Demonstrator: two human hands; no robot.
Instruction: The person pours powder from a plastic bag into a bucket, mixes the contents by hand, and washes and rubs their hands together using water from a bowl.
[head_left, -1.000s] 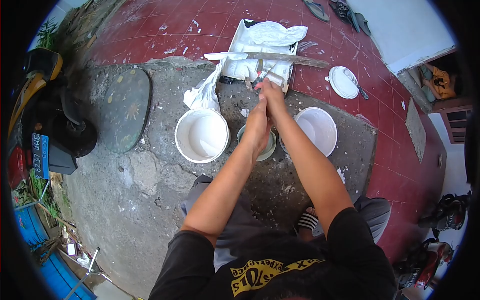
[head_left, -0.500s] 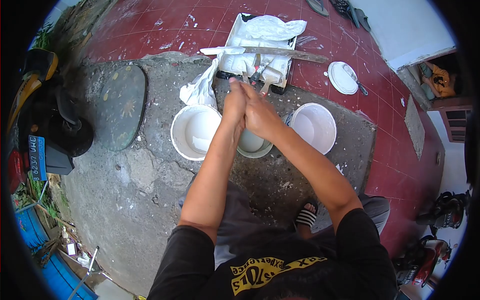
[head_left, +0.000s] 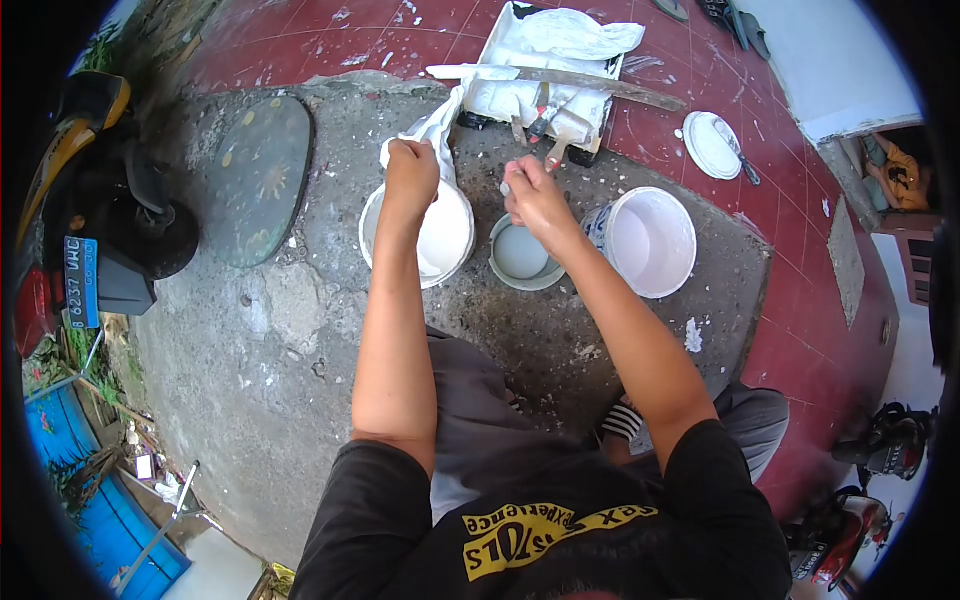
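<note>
My left hand (head_left: pixel 410 178) is curled closed above the left white bucket (head_left: pixel 462 240), which holds white paint-like material. It overlaps a crumpled white plastic or cloth sheet (head_left: pixel 440 130); whether it grips the sheet is hidden. My right hand (head_left: pixel 541 203) is closed too, fingers bent inward, above a smaller greenish bucket (head_left: pixel 497 268) of cloudy liquid. A small greyish bit shows by its fingers, too unclear to name. To the right of that hand stands another white bucket (head_left: pixel 655 245) with pale contents.
Beyond the hands, a paint-smeared tray (head_left: pixel 490 97) bears a wooden stick (head_left: pixel 600 85), a putty knife (head_left: pixel 568 132) and other tools. A white lid (head_left: pixel 708 150) with a knife (head_left: pixel 745 165) lies right. At left are an oval mat (head_left: pixel 255 185) and a motorbike (head_left: pixel 115 210). A person (head_left: pixel 903 180) sits far right.
My hands were pressed together above the middle bucket; now they are apart, the left over the left bucket, the right nearer the middle one. The whole view has shifted slightly.
</note>
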